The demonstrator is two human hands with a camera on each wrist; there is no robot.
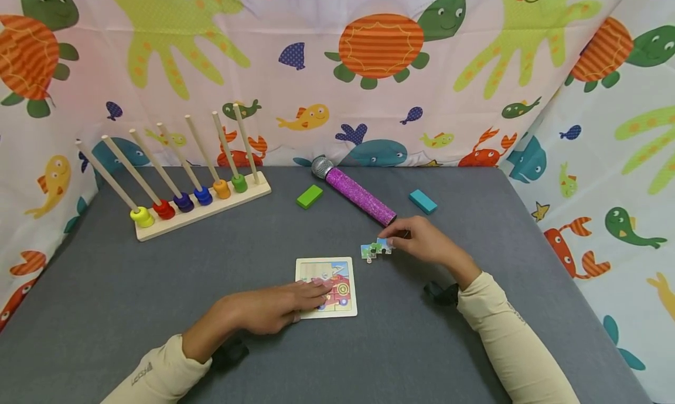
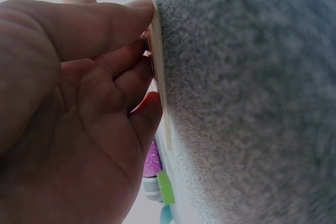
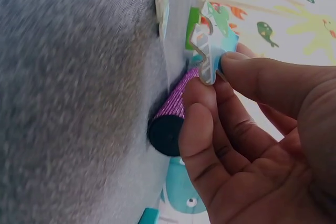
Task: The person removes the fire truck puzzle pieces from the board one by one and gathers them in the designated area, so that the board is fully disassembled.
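A small square wooden puzzle board (image 1: 352,287) with a red vehicle picture lies on the grey table. My left hand (image 1: 269,307) rests on its left part, fingers laid over the picture and covering some of it. In the left wrist view the thumb (image 2: 118,22) touches the edge of the board (image 2: 161,82). To the right of the board, my right hand (image 1: 422,240) pinches a jigsaw piece (image 3: 212,43) between thumb and fingers, tilted up from the table. Beside it another jigsaw piece (image 1: 367,252) lies on the cloth.
A glittery purple microphone (image 1: 361,196) lies behind the right hand, between a green block (image 1: 309,197) and a blue block (image 1: 423,201). At the back left stands a wooden peg rack (image 1: 205,208) with coloured beads. A printed curtain (image 1: 295,17) hangs behind the table.
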